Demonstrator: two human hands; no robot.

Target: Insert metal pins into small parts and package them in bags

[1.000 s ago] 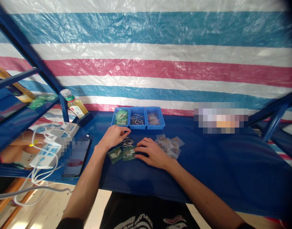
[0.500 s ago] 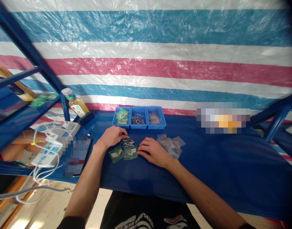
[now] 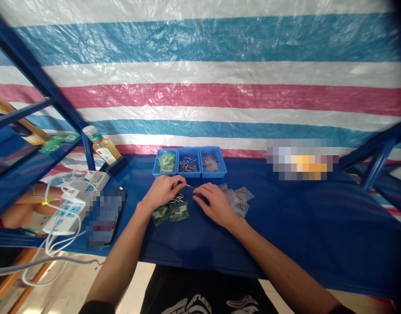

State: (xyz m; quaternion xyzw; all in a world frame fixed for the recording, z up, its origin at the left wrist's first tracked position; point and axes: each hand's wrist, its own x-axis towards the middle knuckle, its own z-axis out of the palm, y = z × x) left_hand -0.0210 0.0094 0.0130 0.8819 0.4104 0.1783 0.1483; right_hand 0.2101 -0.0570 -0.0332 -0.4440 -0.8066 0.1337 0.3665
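Note:
My left hand (image 3: 164, 190) is closed in a pinch on a thin metal pin (image 3: 189, 186), whose free end points right. Facing it, my right hand (image 3: 214, 203) rests low over the table with thumb and fingers apart; its fingertips are close to the pin's end, and contact cannot be made out. Partly under my left hand lies a small pile of metal pins (image 3: 178, 197). Nearer me are two green packets (image 3: 179, 211) with small parts inside. Just beyond my right hand, several clear bags (image 3: 241, 202) of brass-coloured pieces overlap, partly hidden by it.
Three joined blue bins stand behind: green packets (image 3: 166, 162), loose pins (image 3: 188, 165), clear bags (image 3: 210, 163). At left are a phone (image 3: 107, 218), white power strips (image 3: 64, 213) with cables and a bottle (image 3: 104, 146). A blurred-out item (image 3: 301, 160) sits back right. Another person's arm shows far left.
My left hand has moved right from the pile with a pin in its fingers, toward my right hand. My right hand has shifted slightly right, off the green packet's edge.

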